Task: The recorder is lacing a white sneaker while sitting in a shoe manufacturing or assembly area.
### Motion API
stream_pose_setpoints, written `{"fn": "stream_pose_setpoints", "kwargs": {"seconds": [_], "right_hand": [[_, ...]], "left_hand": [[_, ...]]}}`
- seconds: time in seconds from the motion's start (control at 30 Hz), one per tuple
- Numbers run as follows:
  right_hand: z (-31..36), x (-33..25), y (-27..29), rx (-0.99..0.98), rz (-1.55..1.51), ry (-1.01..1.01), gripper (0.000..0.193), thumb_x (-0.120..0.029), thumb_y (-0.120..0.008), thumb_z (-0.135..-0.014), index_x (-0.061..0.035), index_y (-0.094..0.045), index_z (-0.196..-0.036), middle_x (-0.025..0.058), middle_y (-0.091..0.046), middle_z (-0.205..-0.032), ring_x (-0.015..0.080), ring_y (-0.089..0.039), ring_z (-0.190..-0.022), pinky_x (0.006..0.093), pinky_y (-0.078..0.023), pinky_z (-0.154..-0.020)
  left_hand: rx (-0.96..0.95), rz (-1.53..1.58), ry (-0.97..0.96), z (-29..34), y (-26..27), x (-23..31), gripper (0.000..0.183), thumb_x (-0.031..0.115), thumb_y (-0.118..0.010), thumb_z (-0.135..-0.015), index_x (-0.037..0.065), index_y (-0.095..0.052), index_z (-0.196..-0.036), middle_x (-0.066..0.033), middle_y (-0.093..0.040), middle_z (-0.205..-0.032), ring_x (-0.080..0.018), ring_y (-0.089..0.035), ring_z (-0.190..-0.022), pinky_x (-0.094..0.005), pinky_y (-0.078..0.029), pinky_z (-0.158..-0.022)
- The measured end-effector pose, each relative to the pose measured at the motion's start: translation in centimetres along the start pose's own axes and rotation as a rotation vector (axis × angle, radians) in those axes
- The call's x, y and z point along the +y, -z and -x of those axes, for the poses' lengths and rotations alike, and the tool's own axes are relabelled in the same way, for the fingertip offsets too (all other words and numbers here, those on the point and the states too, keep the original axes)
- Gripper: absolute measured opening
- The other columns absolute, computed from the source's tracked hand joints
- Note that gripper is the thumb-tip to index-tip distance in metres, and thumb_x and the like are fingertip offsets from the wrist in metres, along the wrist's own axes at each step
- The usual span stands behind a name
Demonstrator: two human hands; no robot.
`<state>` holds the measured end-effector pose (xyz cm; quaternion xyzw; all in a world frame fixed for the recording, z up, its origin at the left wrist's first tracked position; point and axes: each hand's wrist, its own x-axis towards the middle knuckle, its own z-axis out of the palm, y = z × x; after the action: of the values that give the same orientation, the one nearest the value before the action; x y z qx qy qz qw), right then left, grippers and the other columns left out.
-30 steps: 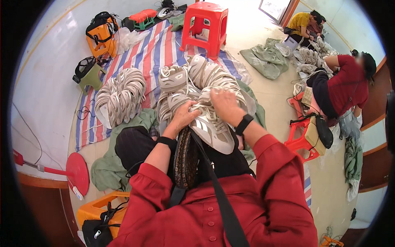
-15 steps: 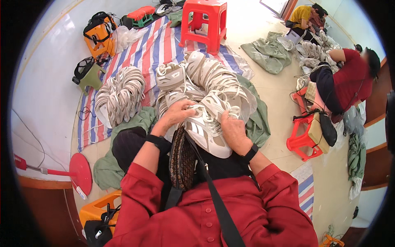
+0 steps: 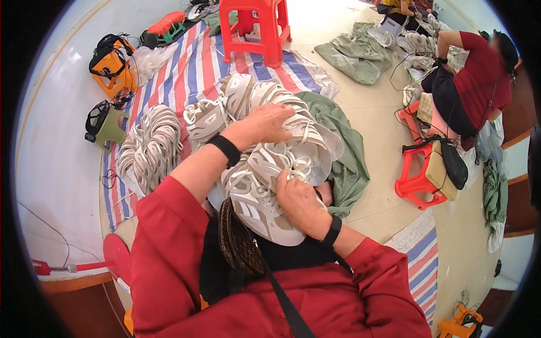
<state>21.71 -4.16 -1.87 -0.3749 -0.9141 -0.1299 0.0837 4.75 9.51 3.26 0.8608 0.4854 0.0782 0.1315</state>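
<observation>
Across my lap lies a cream-and-beige sneaker (image 3: 270, 217) with white stripes, its toe toward me. My right hand (image 3: 301, 204) is closed at its lacing, fingers pinching a white shoelace (image 3: 298, 164). Farther forward, my left hand (image 3: 269, 124) reaches over a curved row of nested shoe uppers (image 3: 307, 115). Its fingers are stretched out and apart over the row; whether they touch it I cannot tell. Another upper (image 3: 205, 118) lies left of that hand. A patterned brown pouch (image 3: 239, 239) hangs beside the sneaker on my lap.
More nested uppers (image 3: 149, 149) stand at the left on a striped sheet (image 3: 169, 84). A red stool (image 3: 256, 25) is ahead, with green cloth (image 3: 346, 152) right of the row. At right a person in red (image 3: 479, 79) sits near another red stool (image 3: 417, 174).
My left hand has left the sneaker and reached forward over the row of uppers. My right hand stays at the laces. The view has shifted, and the sneaker now appears lower.
</observation>
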Motion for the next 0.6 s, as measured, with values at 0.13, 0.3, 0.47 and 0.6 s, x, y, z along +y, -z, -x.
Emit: {"fn": "stream_pose_setpoints", "kwargs": {"seconds": [0.13, 0.3, 0.47, 0.6], "right_hand": [[-0.3, 0.2, 0.7, -0.072, -0.030, -0.002, 0.049, -0.010, -0.057, -0.076, 0.0144, -0.053, -0.118, 0.0093, -0.059, -0.072, 0.0173, -0.061, -0.062, 0.0268, -0.049, -0.051], [-0.2, 1.2, 0.2, -0.024, -0.103, 0.000, 0.047, -0.011, -0.058, -0.074, 0.0128, -0.056, -0.114, 0.0080, -0.060, -0.068, 0.0181, -0.059, -0.060, 0.0274, -0.046, -0.048], [1.7, 5.4, -0.3, -0.023, -0.609, -0.271, 0.047, 0.001, -0.054, -0.075, 0.0032, -0.053, -0.123, 0.0189, -0.065, -0.077, 0.0319, -0.067, -0.071, 0.0411, -0.051, -0.059], [2.3, 8.2, -4.8, 0.168, -0.797, -0.449, 0.040, 0.003, -0.052, -0.075, -0.0006, -0.059, -0.114, 0.0235, -0.065, -0.079, 0.0391, -0.065, -0.076, 0.0452, -0.049, -0.062]], "left_hand": [[-0.081, -0.139, -0.022, -2.0, -3.2, 0.2, 0.064, 0.028, -0.067, -0.074, 0.010, -0.049, -0.132, -0.0181, -0.051, -0.132, -0.0366, -0.049, -0.122, -0.0459, -0.044, -0.097], [-0.069, -0.110, -0.008, -3.7, -4.2, -1.9, 0.064, 0.015, -0.064, -0.074, 0.012, -0.045, -0.135, -0.0169, -0.052, -0.129, -0.0372, -0.050, -0.121, -0.0456, -0.045, -0.098], [0.102, 0.087, 0.006, -1.7, -1.6, -6.7, 0.065, 0.001, -0.052, -0.074, 0.011, -0.046, -0.137, -0.0185, -0.059, -0.125, -0.0366, -0.056, -0.113, -0.0426, -0.046, -0.096], [0.289, 0.169, -0.046, 0.6, -3.7, -6.6, 0.064, 0.001, -0.050, -0.074, 0.014, -0.046, -0.137, -0.0197, -0.059, -0.122, -0.0396, -0.058, -0.108, -0.0448, -0.048, -0.091]]}}
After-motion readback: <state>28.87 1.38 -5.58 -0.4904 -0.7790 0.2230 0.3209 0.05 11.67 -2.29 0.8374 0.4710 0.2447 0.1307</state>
